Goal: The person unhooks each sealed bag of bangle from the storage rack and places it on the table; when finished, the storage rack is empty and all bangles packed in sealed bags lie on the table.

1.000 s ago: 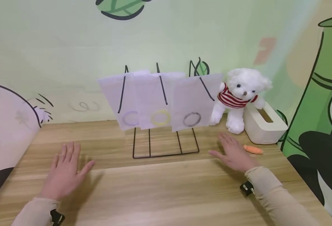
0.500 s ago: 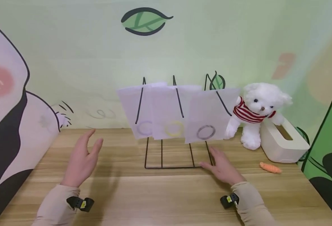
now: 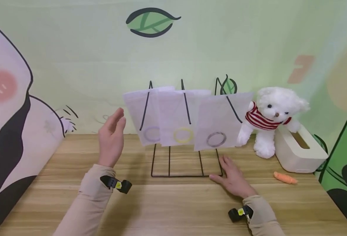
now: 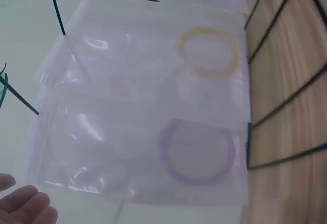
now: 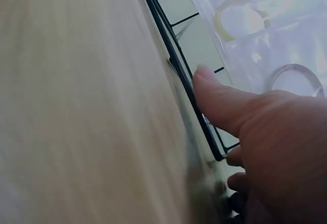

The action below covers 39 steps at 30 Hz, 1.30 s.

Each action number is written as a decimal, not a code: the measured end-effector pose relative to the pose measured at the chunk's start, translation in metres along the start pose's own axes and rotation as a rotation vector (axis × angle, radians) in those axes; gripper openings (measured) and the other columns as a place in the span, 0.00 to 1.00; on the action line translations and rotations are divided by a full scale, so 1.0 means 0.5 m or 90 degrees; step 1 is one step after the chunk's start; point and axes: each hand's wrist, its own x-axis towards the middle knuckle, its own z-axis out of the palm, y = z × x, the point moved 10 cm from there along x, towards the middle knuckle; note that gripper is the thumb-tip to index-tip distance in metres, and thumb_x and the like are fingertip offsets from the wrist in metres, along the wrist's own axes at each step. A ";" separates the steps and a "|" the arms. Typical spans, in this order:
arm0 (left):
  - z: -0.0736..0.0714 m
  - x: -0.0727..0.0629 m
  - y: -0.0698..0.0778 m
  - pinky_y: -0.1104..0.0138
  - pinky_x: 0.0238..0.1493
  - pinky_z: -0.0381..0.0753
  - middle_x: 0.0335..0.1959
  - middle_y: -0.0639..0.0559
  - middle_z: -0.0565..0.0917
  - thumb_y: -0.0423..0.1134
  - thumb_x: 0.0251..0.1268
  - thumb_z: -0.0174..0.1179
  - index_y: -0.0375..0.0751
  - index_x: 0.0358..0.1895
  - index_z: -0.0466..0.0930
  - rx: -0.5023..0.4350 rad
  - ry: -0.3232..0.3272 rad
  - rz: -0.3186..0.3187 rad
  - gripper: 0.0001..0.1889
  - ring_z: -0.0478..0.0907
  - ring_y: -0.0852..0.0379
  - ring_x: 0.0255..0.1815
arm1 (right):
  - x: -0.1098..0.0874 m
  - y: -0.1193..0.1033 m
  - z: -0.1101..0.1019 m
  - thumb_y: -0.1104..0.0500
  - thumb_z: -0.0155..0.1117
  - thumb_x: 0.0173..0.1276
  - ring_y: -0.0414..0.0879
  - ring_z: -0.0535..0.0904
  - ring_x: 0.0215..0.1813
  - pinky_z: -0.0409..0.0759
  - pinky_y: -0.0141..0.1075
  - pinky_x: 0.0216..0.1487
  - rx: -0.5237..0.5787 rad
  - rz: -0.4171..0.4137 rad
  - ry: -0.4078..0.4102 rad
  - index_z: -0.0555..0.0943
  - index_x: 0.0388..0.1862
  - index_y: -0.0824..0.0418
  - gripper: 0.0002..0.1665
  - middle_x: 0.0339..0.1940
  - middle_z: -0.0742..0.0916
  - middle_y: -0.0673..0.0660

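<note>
A black wire rack (image 3: pixel 186 176) stands on the table with three frosted plastic bags hanging from its hooks. The left bag (image 3: pixel 141 111) contains a purple ring, the middle bag (image 3: pixel 174 111) a yellow ring, the right bag (image 3: pixel 220 114) a dark grey ring. My left hand (image 3: pixel 112 137) is raised beside the left bag, empty, fingers together and thumb near them; in the left wrist view its fingertips (image 4: pixel 30 203) come near the bag's corner. My right hand (image 3: pixel 233 177) rests at the rack's front right corner, thumb (image 5: pixel 219 98) against the front bar, fingers extended along the side.
A white teddy bear (image 3: pixel 266 114) in a striped shirt stands right of the rack, by a white tissue box (image 3: pixel 301 154). A small orange carrot-shaped piece (image 3: pixel 285 178) lies on the wooden table (image 3: pixel 173 206). A painted wall (image 3: pixel 87 49) rises behind.
My left hand has lifted off the table and moved right, up to the left bag. My right hand has moved left to the rack's corner. The head view has shifted.
</note>
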 end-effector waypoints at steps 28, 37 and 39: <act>0.040 0.044 0.016 0.56 0.64 0.68 0.67 0.44 0.69 0.33 0.71 0.50 0.36 0.70 0.65 -0.011 0.026 -0.023 0.25 0.67 0.50 0.66 | 0.001 0.010 0.006 0.38 0.60 0.67 0.63 0.43 0.78 0.41 0.70 0.67 0.015 0.042 0.016 0.53 0.76 0.69 0.53 0.77 0.54 0.68; 0.044 0.044 0.014 0.54 0.65 0.68 0.70 0.43 0.66 0.35 0.72 0.49 0.37 0.73 0.61 -0.001 0.010 -0.051 0.27 0.65 0.47 0.69 | 0.000 0.013 0.007 0.37 0.59 0.67 0.62 0.42 0.78 0.40 0.69 0.67 0.016 0.044 0.008 0.52 0.77 0.68 0.53 0.78 0.53 0.67; 0.046 0.044 0.011 0.54 0.66 0.67 0.70 0.43 0.66 0.35 0.72 0.49 0.37 0.73 0.61 -0.004 0.004 -0.058 0.27 0.65 0.47 0.69 | -0.001 0.012 0.004 0.38 0.60 0.67 0.62 0.42 0.78 0.40 0.69 0.67 0.017 0.041 0.011 0.52 0.77 0.68 0.53 0.78 0.53 0.67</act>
